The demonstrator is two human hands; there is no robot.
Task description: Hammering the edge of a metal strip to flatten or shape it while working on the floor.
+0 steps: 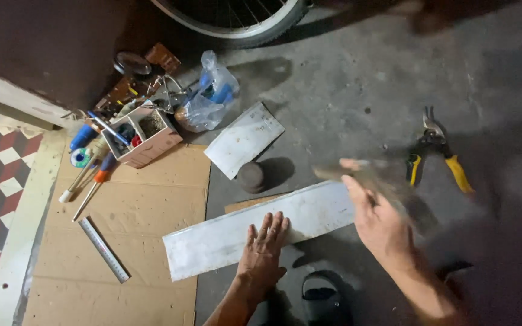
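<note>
A long pale metal strip (212,241) lies across the concrete floor and the edge of a cardboard sheet (134,211). My left hand (264,247) presses flat on the strip near its middle, fingers spread. My right hand (376,217) is raised over the strip's right end and grips a blurred, brownish tool (370,175); its shape is too smeared to tell what it is. A small dark round object (251,177) sits just beyond the strip.
A second smaller metal sheet (244,139) lies farther back. Yellow-handled snips (433,151) rest on the right. A box of small tools (143,136), screwdrivers (89,175), a plastic bag (212,93), a steel ruler (104,249), a bicycle wheel (237,24), a sandal (324,296).
</note>
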